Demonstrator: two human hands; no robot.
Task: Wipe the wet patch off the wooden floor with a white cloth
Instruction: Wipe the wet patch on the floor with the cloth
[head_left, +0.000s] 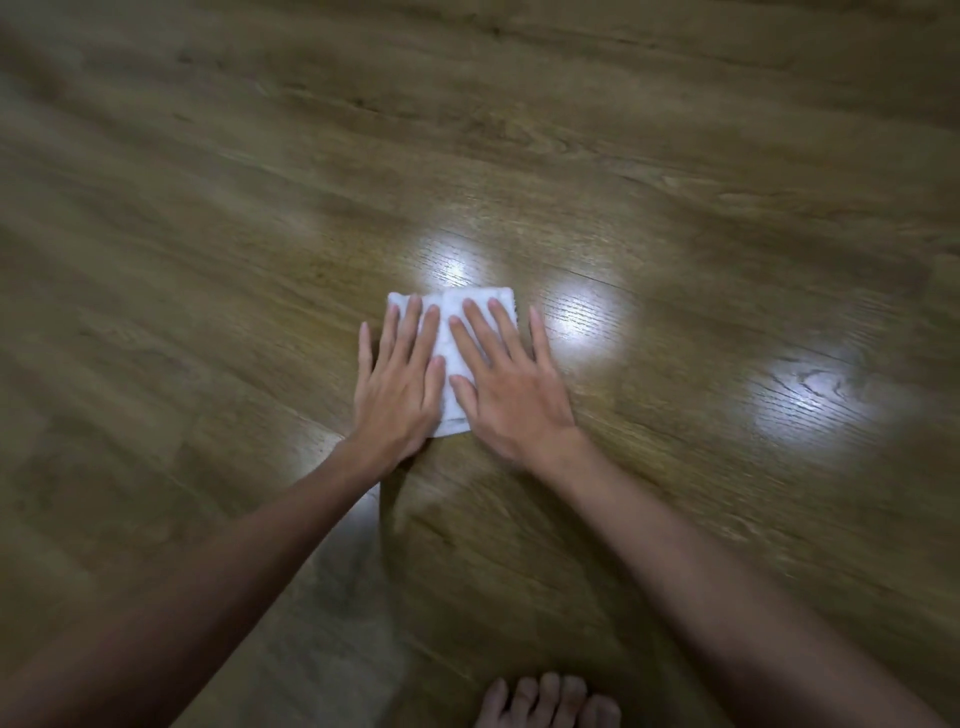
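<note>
A plain white cloth (451, 332), without any print, is seen against a wooden floor (571, 156) coloured olive-brown and patterned with darker streaked grain and thin plank seams, over which several bright bluish-white patches of glare (589, 319) are scattered.

Brightness: dim overall, corners darkest.
Glare: white reflections on the wooden floor (675, 156) at frame centre, right of centre, and beside the left forearm.
Blur: streaked grain toward every edge; sharpest near the centre.
Distortion: wide-angle, planks curve at the edges.
Shadow: soft, beneath the forearms, lower centre.
</note>
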